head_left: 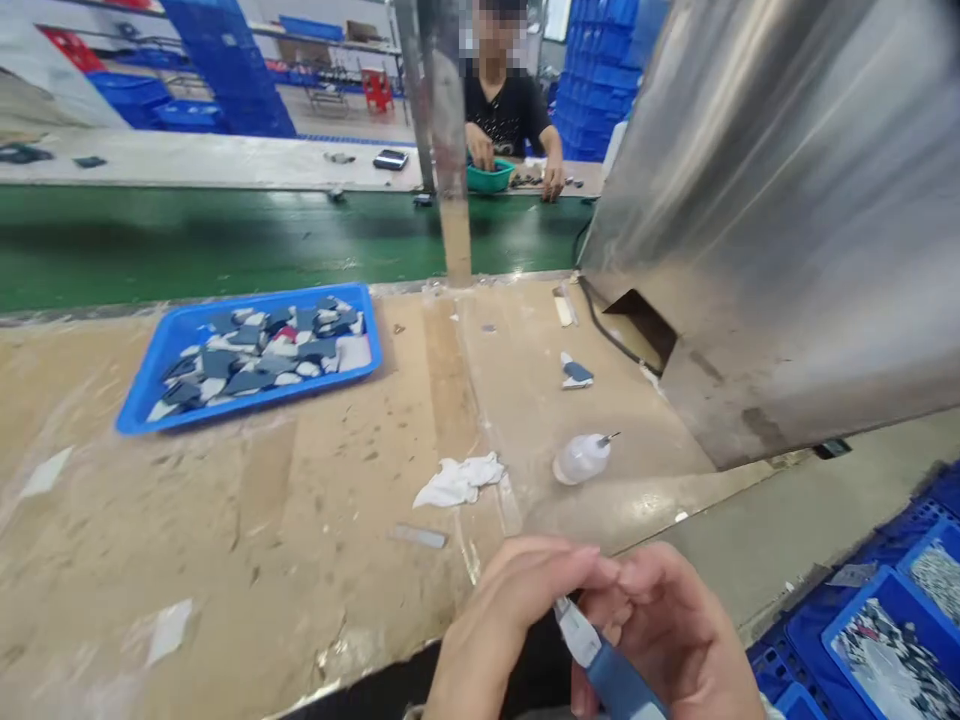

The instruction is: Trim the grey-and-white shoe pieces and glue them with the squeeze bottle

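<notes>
Both hands are together at the bottom, past the table's front edge. A blue-grey and white piece (pixel 611 672) lies between them, its narrow white end up near the fingertips. My left hand (pixel 504 620) curves over it from the left, fingers bent. Cupped round its right side is my right hand (pixel 679 625), fingertips meeting those of the left. Beyond them on the table (pixel 330 560) stand a small clear bottle (pixel 581 460) with a thin metal tip, a crumpled white cloth (pixel 459 481) and a flat grey strip (pixel 420 536). A similar blue-grey and white piece (pixel 577 373) lies farther back.
A blue tray (pixel 259 400) of many such pieces sits at the left. A green belt (pixel 225 245) crosses behind, with a metal post (pixel 450 130). A large metal housing (pixel 787 220) fills the right. A person (pixel 499 105) works opposite. Blue bins (pixel 832 635) stand lower right.
</notes>
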`<state>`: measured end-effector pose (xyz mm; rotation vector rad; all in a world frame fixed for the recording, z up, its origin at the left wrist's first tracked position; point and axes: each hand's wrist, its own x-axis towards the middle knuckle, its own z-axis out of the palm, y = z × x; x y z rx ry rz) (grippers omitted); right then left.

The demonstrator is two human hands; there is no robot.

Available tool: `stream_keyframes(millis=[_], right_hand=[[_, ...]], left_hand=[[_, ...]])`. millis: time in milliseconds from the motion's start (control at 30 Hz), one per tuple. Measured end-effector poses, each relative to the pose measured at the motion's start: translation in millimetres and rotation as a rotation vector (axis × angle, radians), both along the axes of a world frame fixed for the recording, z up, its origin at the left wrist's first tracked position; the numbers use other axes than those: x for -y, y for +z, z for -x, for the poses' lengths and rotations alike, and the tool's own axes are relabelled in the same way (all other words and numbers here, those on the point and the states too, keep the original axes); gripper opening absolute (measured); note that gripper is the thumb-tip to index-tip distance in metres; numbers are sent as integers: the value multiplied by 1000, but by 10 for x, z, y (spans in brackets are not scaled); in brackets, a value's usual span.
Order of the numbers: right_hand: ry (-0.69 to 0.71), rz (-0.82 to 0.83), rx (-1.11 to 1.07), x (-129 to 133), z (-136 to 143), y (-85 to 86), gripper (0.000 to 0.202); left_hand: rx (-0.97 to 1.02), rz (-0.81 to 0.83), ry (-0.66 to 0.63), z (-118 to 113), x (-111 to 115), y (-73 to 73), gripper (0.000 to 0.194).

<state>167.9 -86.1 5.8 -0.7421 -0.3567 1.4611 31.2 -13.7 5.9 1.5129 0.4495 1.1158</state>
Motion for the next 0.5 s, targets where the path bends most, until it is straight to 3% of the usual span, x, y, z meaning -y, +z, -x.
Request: stream_keyframes(millis=[67,200,433,500], right_hand=[[55,44,-81,-2,55,8,44],[147,107,-107,-28,75,-48,43],[394,47,122,-16,38,-395,37],[381,-42,186,4,70,-484,51]], left_hand=[[107,37,-75,-7,-15,-38,41],[73,184,-174,66,-26,-107,31],[131,171,-78,171,10,-84,27],[113,235,-76,183,49,-79,26]])
